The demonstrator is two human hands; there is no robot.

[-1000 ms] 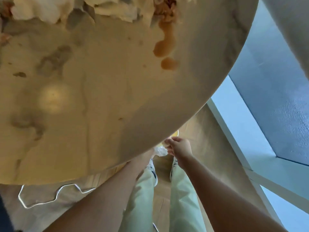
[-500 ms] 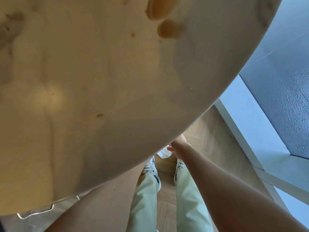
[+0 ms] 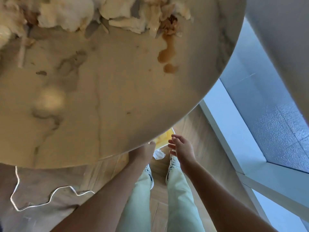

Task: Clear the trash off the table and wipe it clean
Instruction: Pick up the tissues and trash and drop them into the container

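Looking down over round marble table (image 3: 117, 91): crumpled dirty napkins (image 3: 70, 12) piled at its far edge, brown sauce smear (image 3: 167, 52) right of them. Left hand (image 3: 145, 150) mostly hidden under table's near rim, fingers cannot tell. Yellow bin (image 3: 164, 138) below rim. Right hand (image 3: 181, 147) beside bin, fingers spread, holding nothing.

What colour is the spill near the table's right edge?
Orange-brown: the spill trails from the crumpled tissues, seen in the head view.
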